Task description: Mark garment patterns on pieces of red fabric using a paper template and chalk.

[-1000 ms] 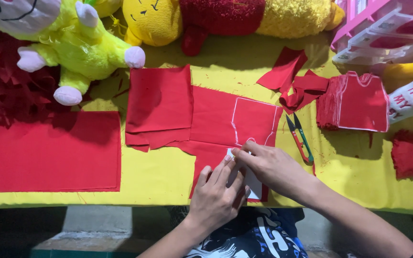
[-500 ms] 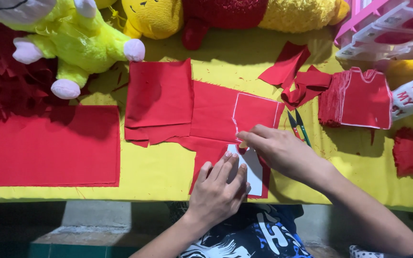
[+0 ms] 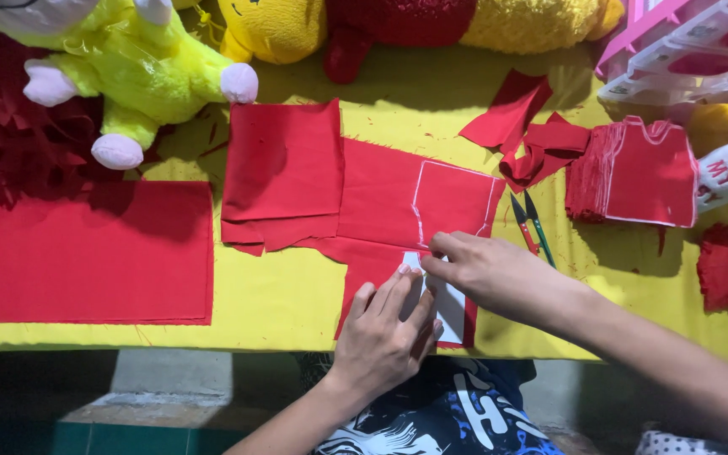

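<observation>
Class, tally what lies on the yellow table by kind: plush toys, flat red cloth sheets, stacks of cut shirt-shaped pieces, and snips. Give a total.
Plush toys: 3, green, yellow, red-and-yellow
Flat red cloth sheets: 3
Stacks of shirt-shaped pieces: 1
Snips: 1
Total: 8
</observation>
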